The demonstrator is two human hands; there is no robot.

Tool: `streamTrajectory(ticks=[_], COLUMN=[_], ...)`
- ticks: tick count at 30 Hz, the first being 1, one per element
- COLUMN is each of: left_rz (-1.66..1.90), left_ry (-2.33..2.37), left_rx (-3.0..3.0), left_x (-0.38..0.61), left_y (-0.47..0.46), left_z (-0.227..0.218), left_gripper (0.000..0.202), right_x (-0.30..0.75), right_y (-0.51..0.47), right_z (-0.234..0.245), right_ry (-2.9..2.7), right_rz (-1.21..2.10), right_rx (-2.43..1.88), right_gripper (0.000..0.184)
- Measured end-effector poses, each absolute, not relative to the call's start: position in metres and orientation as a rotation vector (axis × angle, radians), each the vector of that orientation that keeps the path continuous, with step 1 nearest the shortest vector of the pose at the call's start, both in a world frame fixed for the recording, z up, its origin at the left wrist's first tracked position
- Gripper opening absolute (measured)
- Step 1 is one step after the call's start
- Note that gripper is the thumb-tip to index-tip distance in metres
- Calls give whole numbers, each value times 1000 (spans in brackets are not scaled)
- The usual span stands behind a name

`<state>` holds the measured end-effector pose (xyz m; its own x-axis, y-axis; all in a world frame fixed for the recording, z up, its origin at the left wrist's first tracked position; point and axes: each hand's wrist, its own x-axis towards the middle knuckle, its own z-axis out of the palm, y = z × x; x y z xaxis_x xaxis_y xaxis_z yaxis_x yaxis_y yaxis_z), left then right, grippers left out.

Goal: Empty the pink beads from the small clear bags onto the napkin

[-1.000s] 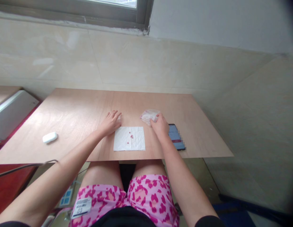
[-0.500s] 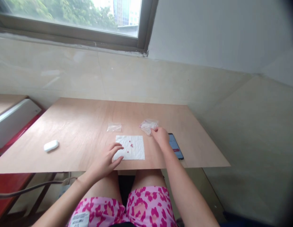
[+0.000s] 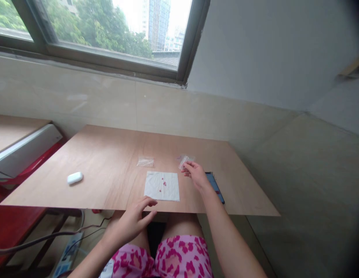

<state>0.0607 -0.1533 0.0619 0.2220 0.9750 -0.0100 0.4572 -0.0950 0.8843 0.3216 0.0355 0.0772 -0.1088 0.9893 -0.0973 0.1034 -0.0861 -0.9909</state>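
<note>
Small clear plastic bag (image 3: 186,161) noted on the plywood worktop (image 3: 109,162), beyond the upper right corner of the tissue and near the far side of the right hand (image 3: 197,175). Bag is crumpled and narrow, its film catching the light; contents cannot be made out. Right fingertips (image 3: 186,166) are at its lower corner, the grip partly closed; cannot tell whether the film is actually pinched. Left hand (image 3: 133,222) is at the near edge of the worktop, open and spread, nothing held, just short of the square white paper tissue (image 3: 162,186). Tissue lies flat at centre, with a few small red beads (image 3: 163,184) scattered near its middle; too small to identify further. Second clear plastic bag (image 3: 145,162) lies flat beyond the tissue's upper left corner, apart from the first. Smartphone (image 3: 215,187), screen up and lit, lies just right of the right hand. White oval object (image 3: 75,178) rests well off to the left.
</note>
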Motion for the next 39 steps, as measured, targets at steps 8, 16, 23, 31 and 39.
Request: streamTrajectory(ticks=[8,16,23,31,39], left_rz=[901,858,816,877,884], left_ry=[1377,1267,1155,1162,1151], left_rx=[1445,1243,1165,1195,1253], left_x=[67,83,88,85,84], left_y=[-155,-152,-147,-151,-153], left_z=[74,63,73,65,67], left_gripper=[34,47,46,37,36], right_x=[296,258,260,259,256], right_y=[-56,-109,-106,-109,-110], right_z=[73,48,47,48,45], right_ry=[-1042,-1471,-1422,-1256,-1200], right_rz=[1846,2039,2054,2118,2118], right_rx=[-1003,-870,-812,-758,-841], right_gripper=[27,10,15,29,38])
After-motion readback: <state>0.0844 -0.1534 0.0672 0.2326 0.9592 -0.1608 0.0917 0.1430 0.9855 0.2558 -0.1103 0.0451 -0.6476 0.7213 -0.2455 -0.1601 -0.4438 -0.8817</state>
